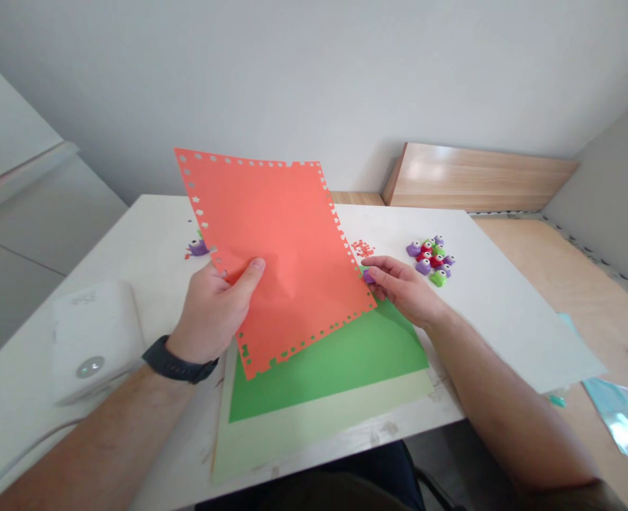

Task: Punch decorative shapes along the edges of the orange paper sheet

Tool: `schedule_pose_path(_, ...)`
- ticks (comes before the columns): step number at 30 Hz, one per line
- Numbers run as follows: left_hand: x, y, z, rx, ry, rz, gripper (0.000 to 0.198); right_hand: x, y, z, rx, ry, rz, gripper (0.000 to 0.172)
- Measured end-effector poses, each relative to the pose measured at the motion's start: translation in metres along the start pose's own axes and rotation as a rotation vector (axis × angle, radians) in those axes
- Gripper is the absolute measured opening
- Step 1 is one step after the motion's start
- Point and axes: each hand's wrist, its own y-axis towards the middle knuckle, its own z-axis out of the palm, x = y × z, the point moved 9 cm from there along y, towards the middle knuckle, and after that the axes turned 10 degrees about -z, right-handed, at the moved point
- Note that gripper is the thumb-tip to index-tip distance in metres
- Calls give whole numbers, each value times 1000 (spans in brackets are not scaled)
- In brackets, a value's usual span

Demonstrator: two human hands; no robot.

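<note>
An orange sheet (287, 248) with small shapes punched along its edges is raised and tilted over the table. My left hand (221, 305) grips its left side, thumb on top. At the sheet's right edge, my right hand (399, 284) has its fingers closed round a small purple punch (370, 276). Beneath lies a green sheet (335, 369) on a paler sheet (318, 429). Several purple, red and green punches (433, 260) cluster to the right. Another purple punch (198, 248) shows behind my left hand. Orange paper bits (363, 248) lie past my right hand.
A white device (98, 337) with a cable sits on the left of the white table (505, 305). A wooden board (473, 177) stands at the back right against the wall. Clear plastic packaging (627, 419) lies on the wooden surface at far right.
</note>
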Motion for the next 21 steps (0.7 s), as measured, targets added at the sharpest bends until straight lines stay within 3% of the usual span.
schedule_pose_path(21,-13,-4,-1,-27,58,33,40,1,-3,8,81,-14,40,41)
